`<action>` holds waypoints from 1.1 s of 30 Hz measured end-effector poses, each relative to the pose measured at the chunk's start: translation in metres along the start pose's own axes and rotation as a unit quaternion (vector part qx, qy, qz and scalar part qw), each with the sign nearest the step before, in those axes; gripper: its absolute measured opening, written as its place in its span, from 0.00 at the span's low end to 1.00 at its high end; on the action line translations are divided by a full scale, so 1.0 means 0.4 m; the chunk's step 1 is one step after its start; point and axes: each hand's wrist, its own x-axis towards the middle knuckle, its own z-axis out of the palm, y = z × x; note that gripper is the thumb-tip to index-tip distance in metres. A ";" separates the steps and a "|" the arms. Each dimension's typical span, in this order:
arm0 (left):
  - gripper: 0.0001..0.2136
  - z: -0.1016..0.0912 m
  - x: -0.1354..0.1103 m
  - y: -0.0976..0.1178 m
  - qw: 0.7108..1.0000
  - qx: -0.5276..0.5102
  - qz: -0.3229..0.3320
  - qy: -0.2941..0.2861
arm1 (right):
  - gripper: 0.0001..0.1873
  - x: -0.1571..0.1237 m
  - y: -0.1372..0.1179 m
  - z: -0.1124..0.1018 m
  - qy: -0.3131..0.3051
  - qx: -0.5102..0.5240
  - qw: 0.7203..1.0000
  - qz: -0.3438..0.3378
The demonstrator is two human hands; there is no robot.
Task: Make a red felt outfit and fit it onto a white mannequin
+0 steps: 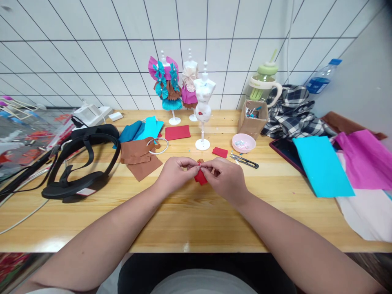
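Note:
My left hand (176, 173) and my right hand (225, 177) meet above the middle of the wooden table (190, 216). Both pinch a small folded piece of red fabric (201, 177), with a bit of brown showing at its top. Just beyond it stands a bare white mini mannequin (203, 104) on a round base. A small red fabric scrap (220, 152) and a pair of thread snips (245, 161) lie to the right of that base.
Two dressed mini mannequins (171, 83) stand at the wall. Brown fabric (139, 157), teal fabric (141, 130), a red sheet (177, 132), a pink bowl (243, 143) and a cardboard box (253, 118) lie about. A black headset (81, 163) is left; teal and magenta sheets (343, 163) right.

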 end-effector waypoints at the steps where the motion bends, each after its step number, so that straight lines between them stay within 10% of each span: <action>1: 0.07 0.001 -0.002 0.001 1.000 0.009 0.001 0.001 | 0.07 0.000 0.000 0.000 -0.002 0.000 1.000 0.005; 21: 0.05 0.001 -0.006 0.007 0.995 -0.077 0.025 -0.051 | 0.03 0.024 0.008 0.005 -0.040 0.212 0.959 0.183; 33: 0.08 -0.013 0.010 -0.009 0.896 -0.425 -0.117 -0.062 | 0.09 0.066 0.070 -0.016 0.020 0.323 0.909 0.263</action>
